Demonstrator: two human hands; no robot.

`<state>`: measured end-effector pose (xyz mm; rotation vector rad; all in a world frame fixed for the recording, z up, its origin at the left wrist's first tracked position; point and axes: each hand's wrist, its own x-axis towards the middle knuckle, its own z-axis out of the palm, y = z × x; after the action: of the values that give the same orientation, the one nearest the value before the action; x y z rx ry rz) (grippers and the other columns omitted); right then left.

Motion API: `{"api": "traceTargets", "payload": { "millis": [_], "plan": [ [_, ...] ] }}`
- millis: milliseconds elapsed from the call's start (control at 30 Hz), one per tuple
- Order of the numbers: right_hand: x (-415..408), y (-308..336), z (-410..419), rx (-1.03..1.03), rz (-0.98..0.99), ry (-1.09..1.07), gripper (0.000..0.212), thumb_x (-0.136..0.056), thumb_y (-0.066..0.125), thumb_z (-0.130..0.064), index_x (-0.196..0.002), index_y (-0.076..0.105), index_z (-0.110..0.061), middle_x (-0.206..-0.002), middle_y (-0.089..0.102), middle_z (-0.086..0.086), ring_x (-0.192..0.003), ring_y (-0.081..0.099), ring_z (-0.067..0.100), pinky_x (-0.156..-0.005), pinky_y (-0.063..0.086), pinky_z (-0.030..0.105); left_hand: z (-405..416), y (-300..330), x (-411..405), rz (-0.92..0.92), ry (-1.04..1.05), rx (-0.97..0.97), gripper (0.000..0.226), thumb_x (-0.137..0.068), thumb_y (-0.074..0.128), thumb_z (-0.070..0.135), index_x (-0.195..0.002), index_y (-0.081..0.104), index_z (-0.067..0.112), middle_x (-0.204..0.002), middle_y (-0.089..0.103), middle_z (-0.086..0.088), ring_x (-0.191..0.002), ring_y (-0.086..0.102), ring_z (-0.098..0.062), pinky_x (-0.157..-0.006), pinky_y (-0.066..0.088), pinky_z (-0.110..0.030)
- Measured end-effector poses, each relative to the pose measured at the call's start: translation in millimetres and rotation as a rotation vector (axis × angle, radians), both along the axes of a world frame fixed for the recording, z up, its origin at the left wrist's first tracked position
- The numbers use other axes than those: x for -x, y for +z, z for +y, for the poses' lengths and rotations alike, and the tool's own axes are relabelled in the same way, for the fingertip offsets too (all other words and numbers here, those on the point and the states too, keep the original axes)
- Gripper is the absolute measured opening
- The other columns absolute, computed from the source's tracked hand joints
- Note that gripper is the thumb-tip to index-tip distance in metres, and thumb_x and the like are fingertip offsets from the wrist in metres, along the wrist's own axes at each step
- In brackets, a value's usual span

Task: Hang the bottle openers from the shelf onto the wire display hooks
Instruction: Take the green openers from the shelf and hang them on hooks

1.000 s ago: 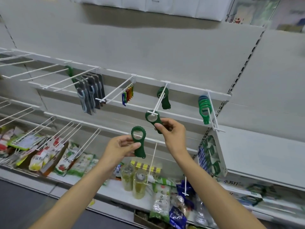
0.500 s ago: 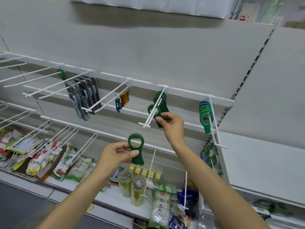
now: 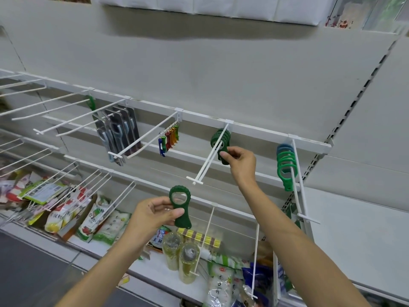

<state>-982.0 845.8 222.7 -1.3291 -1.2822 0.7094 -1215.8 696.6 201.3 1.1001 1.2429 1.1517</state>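
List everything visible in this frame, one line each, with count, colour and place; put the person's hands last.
dark green opener: one, held below the hooks, centre.
dark green openers: several, on the middle hook.
light green and blue openers: a stack, on the right hook.
carded grey openers: several, on a left hook.
coloured keychain openers: a cluster, centre-left hook.
snack packets: many, lower shelf.
left hand: grips the single opener.
right hand: pinches the frontmost hung opener.

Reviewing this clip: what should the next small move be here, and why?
Probably the right hand lets go and pulls back off the hook. The opener it pinches already sits against the green stack at the back. That frees the hook's tip for the second opener, which the left hand holds below it.
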Motion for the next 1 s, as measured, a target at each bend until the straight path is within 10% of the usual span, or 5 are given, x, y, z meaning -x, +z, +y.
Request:
{"api": "traceTargets", "payload": {
  "millis": [167, 567, 800, 1000],
  "plan": [
    [0.1, 2.6, -4.1, -0.011, -0.026, 0.013, 0.004, -0.088, 0.075, -0.008, -0.090, 0.077, -0.011, -0.078, 0.074, 0.001, -0.068, 0.068, 0.007, -0.073, 0.057, 0.024, -0.3, -1.0, -3.0, 0.009, 0.001, 0.005, 0.027, -0.079, 0.078, -0.003, -0.105, 0.075, 0.006, -0.094, 0.079, -0.011, -0.086, 0.077, -0.024, -0.067, 0.061, -0.025],
    [-18.2, -9.2, -45.1, 0.037, -0.138, -0.149, 0.027, -0.091, 0.073, -0.020, -0.115, 0.070, -0.008, -0.097, 0.070, -0.001, -0.087, 0.065, 0.009, -0.087, 0.056, 0.024, -9.2, 6.2, -12.4, -0.002, -0.027, -0.115, 0.018, -0.087, 0.069, -0.003, -0.101, 0.075, 0.008, -0.095, 0.079, -0.011, -0.085, 0.076, -0.024, -0.068, 0.062, -0.028],
    [7.7, -0.1, -138.5, 0.056, -0.044, 0.425, 0.023, -0.089, 0.070, -0.012, -0.112, 0.073, -0.014, -0.105, 0.076, 0.002, -0.101, 0.070, 0.017, -0.095, 0.057, 0.033, -10.5, 14.7, -26.3, -0.127, 0.017, -0.149, 0.016, -0.085, 0.070, -0.006, -0.099, 0.073, 0.003, -0.087, 0.079, -0.007, -0.081, 0.077, -0.022, -0.072, 0.064, -0.032],
    [28.5, -4.5, -170.6, 0.047, 0.049, 0.482, 0.022, -0.091, 0.071, -0.006, -0.113, 0.072, -0.005, -0.107, 0.076, 0.008, -0.099, 0.072, 0.019, -0.086, 0.058, 0.028, -18.9, 13.4, -34.7, -0.196, -0.049, -0.150, 0.019, -0.086, 0.069, -0.004, -0.095, 0.076, 0.011, -0.088, 0.078, -0.009, -0.085, 0.076, -0.023, -0.074, 0.063, -0.033]
  ]
}}
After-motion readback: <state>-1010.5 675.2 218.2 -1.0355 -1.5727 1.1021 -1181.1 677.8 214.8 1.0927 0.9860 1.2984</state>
